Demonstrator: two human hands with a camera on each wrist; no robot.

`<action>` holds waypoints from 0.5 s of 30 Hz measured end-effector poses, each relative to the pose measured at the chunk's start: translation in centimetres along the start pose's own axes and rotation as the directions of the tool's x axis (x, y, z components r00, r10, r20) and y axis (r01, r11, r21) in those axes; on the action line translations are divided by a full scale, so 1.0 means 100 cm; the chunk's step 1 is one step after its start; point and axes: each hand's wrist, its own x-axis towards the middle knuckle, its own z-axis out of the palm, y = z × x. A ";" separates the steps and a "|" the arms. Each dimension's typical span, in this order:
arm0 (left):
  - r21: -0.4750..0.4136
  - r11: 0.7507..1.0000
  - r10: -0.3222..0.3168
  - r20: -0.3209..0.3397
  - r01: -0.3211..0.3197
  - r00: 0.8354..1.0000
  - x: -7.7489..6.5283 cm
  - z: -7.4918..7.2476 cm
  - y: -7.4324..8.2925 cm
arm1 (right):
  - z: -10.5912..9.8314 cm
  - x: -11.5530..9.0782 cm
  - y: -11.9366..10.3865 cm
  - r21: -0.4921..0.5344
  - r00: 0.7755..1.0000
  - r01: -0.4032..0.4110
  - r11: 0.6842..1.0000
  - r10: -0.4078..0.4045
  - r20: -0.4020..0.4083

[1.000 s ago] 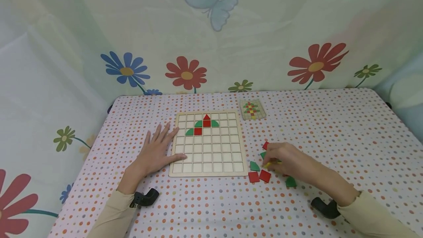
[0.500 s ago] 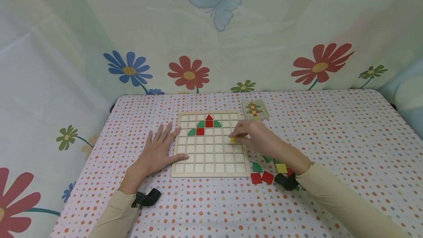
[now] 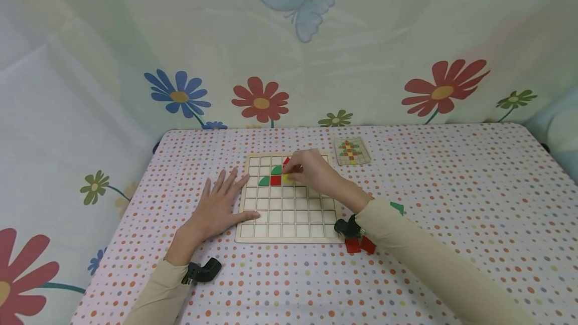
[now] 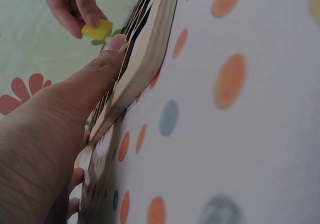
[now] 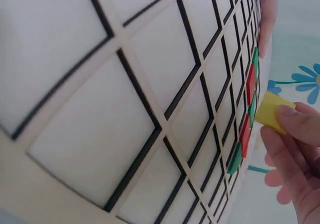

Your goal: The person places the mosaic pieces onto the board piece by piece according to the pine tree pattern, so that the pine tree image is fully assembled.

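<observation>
My right hand [image 3: 311, 170] pinches a yellow square tile [image 5: 272, 112] between thumb and fingers. In the head view it hangs over the wooden grid board [image 3: 289, 217], just right of a red square tile [image 3: 275, 180] set in a cell. Green quarter-round tiles [image 3: 264, 181] lie in cells to the left and above. A red triangle [image 3: 286, 161] at the top is partly hidden by the hand. My left hand [image 3: 217, 209] lies with spread fingers at the board's left edge, its thumb resting on the frame, as the left wrist view [image 4: 100, 67] also shows.
A pattern card [image 3: 352, 151] with a tree-like design lies behind the board's right corner. Loose red tiles [image 3: 352, 245] and a green tile [image 3: 397, 207] lie right of the board, partly hidden by the right sleeve. A dotted cloth covers the table.
My right hand has picked up the yellow tile from the loose pieces and carried it left and away from me, over the board's upper middle. My left hand has stayed in place.
</observation>
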 end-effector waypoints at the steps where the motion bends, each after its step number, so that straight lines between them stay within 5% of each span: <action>1: -0.001 1.000 -0.001 0.001 0.001 1.000 0.000 0.000 0.000 | 0.001 0.002 0.001 -0.004 1.000 -0.013 1.000 0.013 0.009; 15: 0.008 1.000 -0.016 0.006 0.016 1.000 0.001 -0.001 0.002 | 0.007 0.013 0.008 -0.021 0.995 -0.046 0.999 0.047 0.085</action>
